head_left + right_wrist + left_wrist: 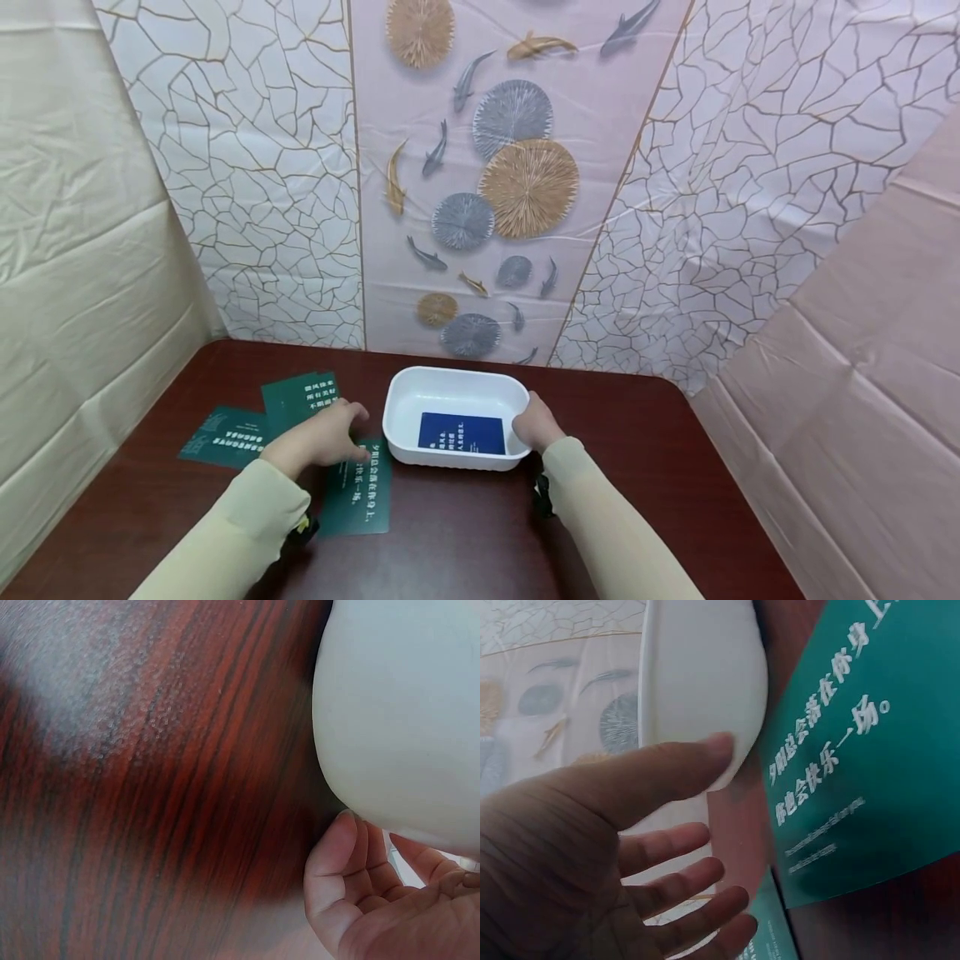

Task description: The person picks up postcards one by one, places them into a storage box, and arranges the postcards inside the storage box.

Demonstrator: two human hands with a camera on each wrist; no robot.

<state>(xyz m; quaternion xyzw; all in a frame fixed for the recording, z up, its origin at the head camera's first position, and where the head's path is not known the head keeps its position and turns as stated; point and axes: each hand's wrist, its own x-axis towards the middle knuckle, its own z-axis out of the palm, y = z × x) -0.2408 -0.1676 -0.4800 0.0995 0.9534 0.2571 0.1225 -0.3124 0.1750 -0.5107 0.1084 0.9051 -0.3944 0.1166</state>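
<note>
A white plastic tray [424,388] with rounded corners rests on the table, and a dark blue card [480,432] with white writing lies in it. My right hand [537,423] grips the tray's right end; in the right wrist view its curled fingers [330,855] meet the tray wall. To the left of the tray, my left hand [324,435] hovers above green cards, its fingers spread and holding nothing. Beneath that hand is one green card [367,500] with white writing, also large in the left wrist view. Two more green cards overlap farther left, one behind [288,402] and one beside it [225,437].
The dark red wooden table [465,533] has rounded back corners. Patterned cloth [525,183] with fish and round motifs hangs behind it. Pale fabric walls [90,250] stand on both sides.
</note>
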